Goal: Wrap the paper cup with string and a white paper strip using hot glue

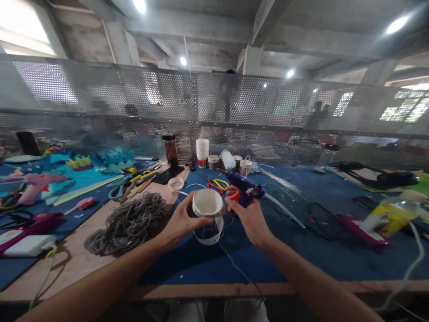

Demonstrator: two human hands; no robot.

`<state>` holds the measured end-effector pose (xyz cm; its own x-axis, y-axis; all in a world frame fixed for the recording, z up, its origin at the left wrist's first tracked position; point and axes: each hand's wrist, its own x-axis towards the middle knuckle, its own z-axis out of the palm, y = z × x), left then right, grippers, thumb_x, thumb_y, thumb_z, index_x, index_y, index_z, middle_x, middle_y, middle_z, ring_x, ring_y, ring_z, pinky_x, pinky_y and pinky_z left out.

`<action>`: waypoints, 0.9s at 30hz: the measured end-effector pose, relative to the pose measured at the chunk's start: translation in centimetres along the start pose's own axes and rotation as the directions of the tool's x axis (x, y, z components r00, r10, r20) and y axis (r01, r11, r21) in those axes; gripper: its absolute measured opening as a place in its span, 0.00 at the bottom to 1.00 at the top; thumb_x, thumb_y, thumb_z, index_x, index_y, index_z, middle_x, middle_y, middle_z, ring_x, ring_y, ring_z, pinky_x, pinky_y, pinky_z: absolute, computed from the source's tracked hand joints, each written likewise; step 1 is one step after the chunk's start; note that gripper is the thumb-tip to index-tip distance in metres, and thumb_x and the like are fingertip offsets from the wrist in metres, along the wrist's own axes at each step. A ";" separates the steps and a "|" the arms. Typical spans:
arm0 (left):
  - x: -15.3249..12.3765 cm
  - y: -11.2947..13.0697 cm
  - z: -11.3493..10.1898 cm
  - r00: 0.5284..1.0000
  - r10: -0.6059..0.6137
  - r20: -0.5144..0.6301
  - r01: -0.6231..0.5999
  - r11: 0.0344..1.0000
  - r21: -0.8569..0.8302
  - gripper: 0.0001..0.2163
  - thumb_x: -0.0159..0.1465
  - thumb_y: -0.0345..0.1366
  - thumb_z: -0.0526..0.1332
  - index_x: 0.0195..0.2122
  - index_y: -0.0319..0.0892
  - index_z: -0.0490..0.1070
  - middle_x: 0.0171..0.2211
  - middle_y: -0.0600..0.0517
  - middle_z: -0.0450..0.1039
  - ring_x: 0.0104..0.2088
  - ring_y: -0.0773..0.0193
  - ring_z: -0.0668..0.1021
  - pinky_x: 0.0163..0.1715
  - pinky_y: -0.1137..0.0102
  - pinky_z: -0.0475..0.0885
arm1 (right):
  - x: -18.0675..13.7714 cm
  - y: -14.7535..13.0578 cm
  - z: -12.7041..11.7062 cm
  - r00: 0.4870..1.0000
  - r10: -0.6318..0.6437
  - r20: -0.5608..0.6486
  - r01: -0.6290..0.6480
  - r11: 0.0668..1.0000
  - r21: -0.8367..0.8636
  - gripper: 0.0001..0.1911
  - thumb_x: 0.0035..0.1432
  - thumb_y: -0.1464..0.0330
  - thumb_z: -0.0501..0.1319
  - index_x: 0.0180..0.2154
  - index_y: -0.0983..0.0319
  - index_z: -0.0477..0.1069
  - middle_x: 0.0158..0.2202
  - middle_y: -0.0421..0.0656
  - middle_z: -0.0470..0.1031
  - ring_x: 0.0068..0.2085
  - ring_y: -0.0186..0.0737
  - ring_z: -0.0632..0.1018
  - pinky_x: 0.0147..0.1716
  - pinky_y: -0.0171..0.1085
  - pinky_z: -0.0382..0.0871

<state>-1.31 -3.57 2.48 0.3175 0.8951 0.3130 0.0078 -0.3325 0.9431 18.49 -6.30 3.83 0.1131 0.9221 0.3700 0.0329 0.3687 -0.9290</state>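
My left hand [181, 220] is closed around a white paper cup [207, 203], held tilted with its open mouth toward me. A loose white paper strip [211, 235] curls under the cup. My right hand [250, 217] grips a blue hot glue gun [244, 187] with an orange trigger, right beside the cup. Its cord [239, 270] trails over the blue mat [301, 250] toward the table's near edge.
A heap of grey yarn [129, 223] lies left of my hands. Red and yellow scissors [216, 184], a stack of white cups [202, 152], small jars and a dark bottle [170, 150] stand behind. A perforated metal screen [214, 98] backs the table; people sit beyond it.
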 end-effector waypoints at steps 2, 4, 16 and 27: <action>0.1 0.0 -0.2 0.999 -0.021 -0.039 0.021 1.000 0.009 0.29 0.48 0.39 0.76 0.51 0.41 0.70 0.46 0.48 0.78 0.46 0.54 0.79 0.49 0.62 0.73 | 0.7 0.3 -1.0 1.000 0.012 -0.012 -0.013 0.997 -0.080 0.14 0.59 0.59 0.63 0.41 0.62 0.72 0.23 0.36 0.73 0.27 0.37 0.75 0.33 0.36 0.71; 0.3 0.1 -0.5 0.997 -0.022 -0.073 0.024 0.999 0.031 0.29 0.49 0.40 0.75 0.51 0.40 0.70 0.46 0.47 0.78 0.47 0.54 0.79 0.50 0.61 0.73 | 1.7 0.9 -2.8 0.998 0.068 -0.018 -0.070 0.966 -0.248 0.14 0.60 0.58 0.61 0.38 0.63 0.70 0.22 0.37 0.72 0.26 0.38 0.76 0.31 0.36 0.71; 0.0 -0.5 -0.7 0.986 0.123 -0.114 -0.111 0.988 0.105 0.33 0.48 0.38 0.76 0.55 0.43 0.67 0.53 0.44 0.75 0.55 0.52 0.76 0.59 0.56 0.67 | 3.9 4.9 -12.2 0.937 0.348 -0.027 -0.172 0.393 -0.904 0.16 0.48 0.58 0.67 0.34 0.63 0.75 0.40 0.54 0.79 0.44 0.60 0.79 0.40 0.44 0.69; 0.0 0.1 -0.2 0.993 0.104 -0.058 -0.104 0.995 0.002 0.32 0.47 0.36 0.77 0.53 0.43 0.68 0.51 0.47 0.74 0.53 0.54 0.75 0.56 0.62 0.68 | 2.0 0.8 -9.0 0.970 -0.077 0.229 0.209 0.744 -0.635 0.18 0.61 0.61 0.63 0.53 0.56 0.71 0.52 0.48 0.73 0.52 0.48 0.76 0.53 0.49 0.70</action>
<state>-1.53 -3.51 2.66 0.2607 0.8716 0.4151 -0.0228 -0.4243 0.9053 27.63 -5.19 3.73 -0.1207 0.8932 0.4331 0.6784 0.3927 -0.6209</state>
